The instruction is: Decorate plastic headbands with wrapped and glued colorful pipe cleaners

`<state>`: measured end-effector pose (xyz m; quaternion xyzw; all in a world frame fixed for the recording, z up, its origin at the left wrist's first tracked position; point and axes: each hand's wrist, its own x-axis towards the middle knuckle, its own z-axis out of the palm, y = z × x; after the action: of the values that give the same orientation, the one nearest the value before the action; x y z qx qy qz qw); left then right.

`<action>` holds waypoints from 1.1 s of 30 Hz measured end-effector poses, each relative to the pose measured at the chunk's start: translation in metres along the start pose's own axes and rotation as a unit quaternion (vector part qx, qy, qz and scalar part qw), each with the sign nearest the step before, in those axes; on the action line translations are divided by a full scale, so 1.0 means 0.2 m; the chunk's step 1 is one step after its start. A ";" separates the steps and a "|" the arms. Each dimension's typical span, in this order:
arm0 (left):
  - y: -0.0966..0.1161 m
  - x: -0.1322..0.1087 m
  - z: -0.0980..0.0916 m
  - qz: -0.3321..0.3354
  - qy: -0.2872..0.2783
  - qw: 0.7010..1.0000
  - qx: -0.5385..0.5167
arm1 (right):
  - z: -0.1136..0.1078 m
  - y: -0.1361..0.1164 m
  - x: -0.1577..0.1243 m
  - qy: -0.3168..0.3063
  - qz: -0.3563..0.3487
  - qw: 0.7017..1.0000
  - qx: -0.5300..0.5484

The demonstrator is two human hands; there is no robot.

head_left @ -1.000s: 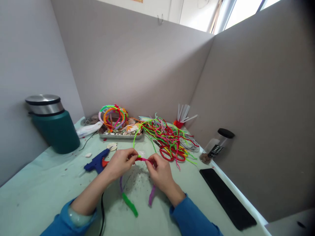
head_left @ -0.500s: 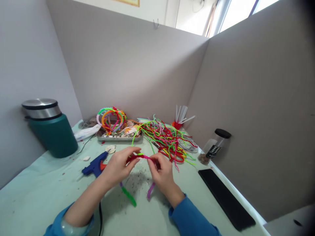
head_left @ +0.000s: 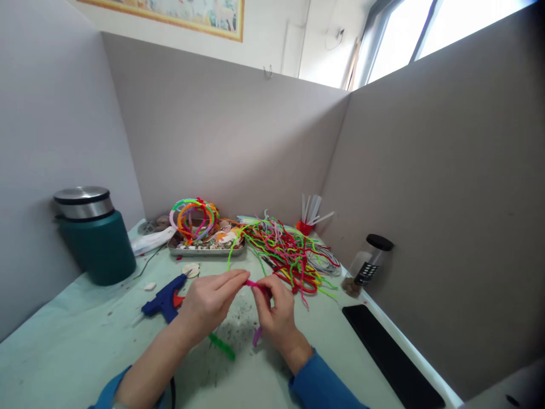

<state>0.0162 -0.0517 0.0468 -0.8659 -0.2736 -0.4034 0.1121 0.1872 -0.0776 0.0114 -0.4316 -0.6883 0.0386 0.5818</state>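
Observation:
Between my two hands runs a multicoloured strand of pipe cleaner [head_left: 251,283], pink where it shows in the gap. My left hand [head_left: 215,298] pinches it from the left, its fingers pressed together over it. Close by on the right, my right hand [head_left: 276,309] grips the pink part between thumb and fingers. A green end [head_left: 222,346] hangs below my left hand, and a purple end [head_left: 257,336] shows under my right. How the strand runs inside the fingers is hidden. Left of my left hand lies a blue hot glue gun [head_left: 164,300].
Behind my hands lies a tangled heap of pipe cleaners [head_left: 285,247]. A metal tray [head_left: 204,251] holds shells and coloured pipe-cleaner rings [head_left: 195,218]. A green bottle [head_left: 100,244] stands left; a clear jar [head_left: 367,267] and a black slab [head_left: 389,352] are right. Partitions enclose the table.
The view has tilted up, so things sit lower in it. My left fingers have closed down over the strand, covering the red and yellow-green part that showed before. My right hand keeps its pinch.

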 end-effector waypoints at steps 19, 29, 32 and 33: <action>0.00 0.02 0.04 -0.285 -0.054 0.916 -0.277 | 0.03 0.05 -0.02 0.054 0.073 0.995 0.052; 0.03 0.00 0.03 -0.342 -0.044 0.869 -0.356 | -0.01 0.03 0.04 0.055 -0.038 0.998 0.009; 0.04 0.01 0.03 -0.309 -0.034 0.894 -0.323 | -0.03 0.01 0.06 0.032 -0.111 0.993 -0.035; 0.04 0.01 0.03 -0.301 -0.033 0.899 -0.315 | -0.03 0.00 0.06 0.017 -0.131 0.990 -0.052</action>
<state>0.0258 -0.0548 0.0445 -0.7449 -0.3833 -0.4543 -0.3029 0.1933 -0.0719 0.0228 -0.3683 -0.7298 -0.0816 0.5703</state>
